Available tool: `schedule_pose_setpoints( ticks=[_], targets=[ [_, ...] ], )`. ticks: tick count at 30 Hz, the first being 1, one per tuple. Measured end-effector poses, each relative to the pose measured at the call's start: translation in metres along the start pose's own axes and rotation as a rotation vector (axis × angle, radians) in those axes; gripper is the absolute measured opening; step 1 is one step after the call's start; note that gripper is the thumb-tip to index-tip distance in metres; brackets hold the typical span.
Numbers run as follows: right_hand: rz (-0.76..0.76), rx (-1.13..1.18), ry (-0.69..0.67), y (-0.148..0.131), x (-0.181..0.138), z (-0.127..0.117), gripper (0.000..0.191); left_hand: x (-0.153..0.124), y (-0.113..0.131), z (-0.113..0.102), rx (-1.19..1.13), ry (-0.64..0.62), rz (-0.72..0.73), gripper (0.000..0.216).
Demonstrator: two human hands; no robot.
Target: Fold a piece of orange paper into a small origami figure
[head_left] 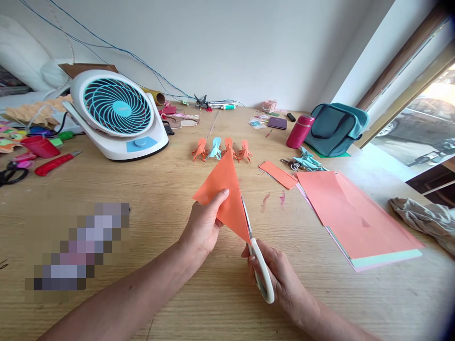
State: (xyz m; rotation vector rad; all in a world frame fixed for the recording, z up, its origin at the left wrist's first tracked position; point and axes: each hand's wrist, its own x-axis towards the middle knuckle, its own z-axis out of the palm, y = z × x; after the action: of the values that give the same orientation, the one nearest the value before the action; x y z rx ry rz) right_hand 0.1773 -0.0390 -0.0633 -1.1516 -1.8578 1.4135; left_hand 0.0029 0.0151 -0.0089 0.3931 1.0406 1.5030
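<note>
My left hand (pixel 204 222) pinches a folded orange paper triangle (pixel 227 196) and holds it up over the wooden table (pixel 142 199). My right hand (pixel 280 277) grips white-handled scissors (pixel 261 270), whose blades run up along the triangle's right edge. Beyond the triangle, small folded paper figures (pixel 222 149), orange and light blue, stand in a row on the table.
A stack of orange and pastel sheets (pixel 355 213) lies to the right, with an orange strip (pixel 277 174) and paper scraps nearby. A white and teal fan (pixel 117 113) stands back left. A pink bottle (pixel 299 131), a teal bag (pixel 336 128) and a crumpled cloth (pixel 423 220) sit to the right. Red tools (pixel 53 163) lie far left.
</note>
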Motion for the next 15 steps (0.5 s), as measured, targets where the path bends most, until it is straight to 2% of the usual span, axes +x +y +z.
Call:
schedule_pose_setpoints(
  ticks=[9, 15],
  targets=[
    [-0.007, 0.015, 0.011, -0.0039, -0.0014, 0.0006, 0.042, -0.0076, 0.0007, 0.0034, 0.020, 0.012, -0.027, 0.039],
    [-0.034, -0.015, 0.040, -0.0035, 0.0006, -0.0012, 0.040, -0.0091, -0.0052, 0.0027, 0.027, 0.023, -0.029, 0.047]
  ],
)
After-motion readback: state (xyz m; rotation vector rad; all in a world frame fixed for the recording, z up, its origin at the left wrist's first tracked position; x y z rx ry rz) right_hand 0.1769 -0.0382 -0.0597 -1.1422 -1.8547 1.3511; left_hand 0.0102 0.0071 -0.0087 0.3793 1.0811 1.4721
